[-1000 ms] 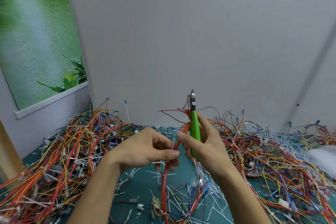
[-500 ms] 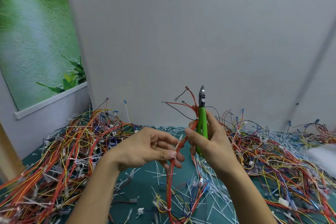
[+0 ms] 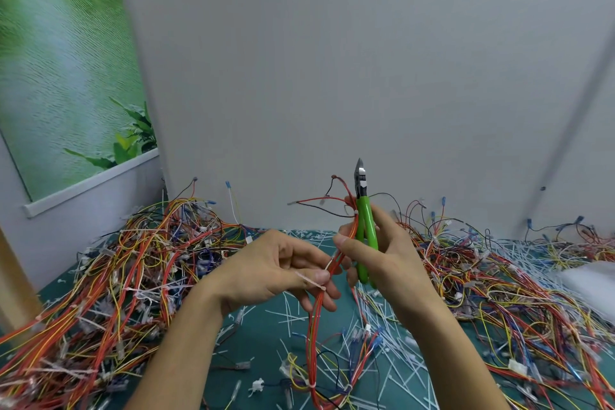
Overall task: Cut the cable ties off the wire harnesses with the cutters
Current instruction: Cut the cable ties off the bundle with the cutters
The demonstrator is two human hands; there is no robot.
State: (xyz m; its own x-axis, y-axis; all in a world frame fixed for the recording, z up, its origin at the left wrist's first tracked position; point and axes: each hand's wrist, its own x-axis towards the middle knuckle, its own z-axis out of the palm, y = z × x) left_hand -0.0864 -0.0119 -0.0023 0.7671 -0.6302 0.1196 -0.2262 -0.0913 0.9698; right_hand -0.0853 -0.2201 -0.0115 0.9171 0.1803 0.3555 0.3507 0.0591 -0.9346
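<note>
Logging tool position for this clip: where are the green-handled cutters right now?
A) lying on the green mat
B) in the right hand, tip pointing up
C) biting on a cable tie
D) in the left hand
B: the right hand grips the green handles of the cutters, whose tip points up, clear of the cable tie that the left hand pinches.

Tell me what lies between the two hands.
In the head view, the red wire harness rises between the left hand and the right hand, which holds the green cutters; a white cable tie sits at the left thumb.
</note>
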